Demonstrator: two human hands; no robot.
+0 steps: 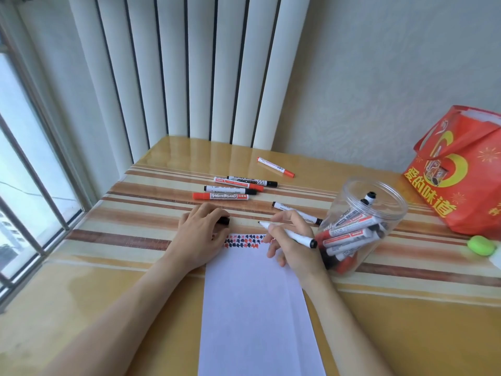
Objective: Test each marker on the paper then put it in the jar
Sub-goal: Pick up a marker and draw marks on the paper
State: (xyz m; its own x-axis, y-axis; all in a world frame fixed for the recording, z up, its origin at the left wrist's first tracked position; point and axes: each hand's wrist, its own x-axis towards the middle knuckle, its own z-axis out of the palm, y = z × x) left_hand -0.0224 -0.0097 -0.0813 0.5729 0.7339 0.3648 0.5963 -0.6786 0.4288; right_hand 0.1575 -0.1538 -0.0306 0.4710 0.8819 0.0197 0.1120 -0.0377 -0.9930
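Nearest me the paper point(254, 308) lies flat on the worktop point(406, 321), thin and light, likely to slide on this glossy top unless pinned. Along its far edge runs a band of red and black test marks point(242, 241). My left hand point(199, 234) rests on the paper's far left corner, fingers curled round a black cap point(224, 220). My right hand point(291, 244) pinches the uncapped black marker point(287, 233) like a pen, tip raised just past the paper's top edge, not touching it. The marker is a light, stiff, smooth plastic barrel; I judge it best gripped near the tip for writing, mid-barrel for dropping in. Just right of that hand stands the clear jar point(363, 226), open-topped, already holding many markers; it looks light and tippable. Farther off lie six more markers point(233, 188) on the stripes. Beyond the jar sits a red bag point(461, 172).
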